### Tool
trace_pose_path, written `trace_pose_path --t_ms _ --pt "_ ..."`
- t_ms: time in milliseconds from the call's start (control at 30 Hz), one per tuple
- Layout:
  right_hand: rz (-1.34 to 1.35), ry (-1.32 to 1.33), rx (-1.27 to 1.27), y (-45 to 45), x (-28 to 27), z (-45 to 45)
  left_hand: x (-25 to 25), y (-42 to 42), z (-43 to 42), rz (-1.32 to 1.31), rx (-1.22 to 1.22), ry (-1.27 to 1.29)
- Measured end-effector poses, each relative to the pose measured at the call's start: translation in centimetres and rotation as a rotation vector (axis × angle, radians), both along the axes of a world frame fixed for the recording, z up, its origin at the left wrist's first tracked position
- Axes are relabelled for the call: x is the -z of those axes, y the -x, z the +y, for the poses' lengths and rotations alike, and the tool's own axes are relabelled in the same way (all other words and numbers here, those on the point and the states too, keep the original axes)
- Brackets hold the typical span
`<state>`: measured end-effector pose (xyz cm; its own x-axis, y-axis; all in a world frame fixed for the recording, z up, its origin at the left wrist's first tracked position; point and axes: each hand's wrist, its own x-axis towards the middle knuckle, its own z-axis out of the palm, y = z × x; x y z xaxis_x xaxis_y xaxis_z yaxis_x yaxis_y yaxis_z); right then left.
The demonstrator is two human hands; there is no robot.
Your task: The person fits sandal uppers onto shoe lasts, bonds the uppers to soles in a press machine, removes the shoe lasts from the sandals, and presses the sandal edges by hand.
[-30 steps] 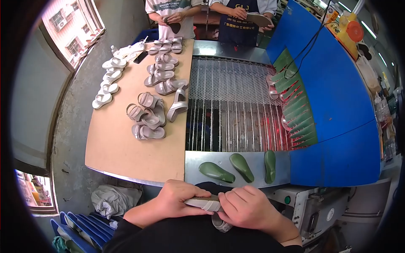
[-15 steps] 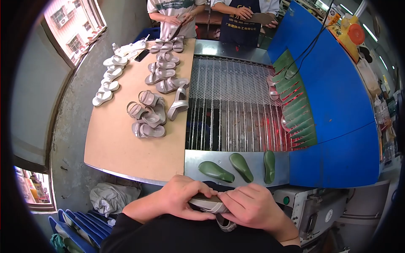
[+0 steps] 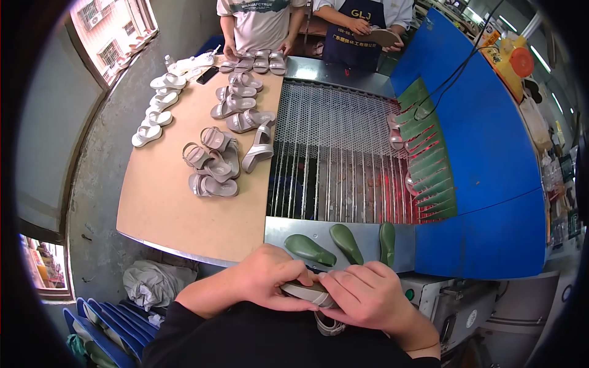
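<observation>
Close to my body, a sandal (image 3: 308, 293) with a pale sole side and brown surface is held between both hands. My left hand (image 3: 270, 279) wraps round its left end, thumb on top. My right hand (image 3: 365, 294) grips the right end, fingers pressed along the upper edge. A strap (image 3: 330, 325) with a buckle-like detail hangs below my right hand. Just beyond my hands, green shoe lasts (image 3: 310, 249) lie on the metal ledge (image 3: 279, 230) of the conveyor.
Grey-pink sandals (image 3: 215, 165) and white sandals (image 3: 161, 116) stand on the tan table (image 3: 178, 224). A wire conveyor (image 3: 334, 122) runs into a blue machine (image 3: 485, 159) behind green flaps (image 3: 432, 165). Two people stand at the far end, one holding a sole (image 3: 383, 38).
The far-left person has set down what they held, and their hands now rest at the row of sandals. My hands keep their grip on the sandal; the view has shifted slightly.
</observation>
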<state>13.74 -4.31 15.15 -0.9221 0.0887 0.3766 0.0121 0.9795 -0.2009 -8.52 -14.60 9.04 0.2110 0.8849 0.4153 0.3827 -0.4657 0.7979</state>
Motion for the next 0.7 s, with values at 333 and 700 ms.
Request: trace_pose_path --t_ms 333,700 --pt "-0.125 -0.063 -0.091 0.2 2.1 -0.1 1.7 0.9 0.2 -0.075 0.019 0.146" --pt "-0.134 0.559 0.307 -7.4 2.9 2.5 7.5 0.6 -4.0 -0.401 -0.219 0.124"
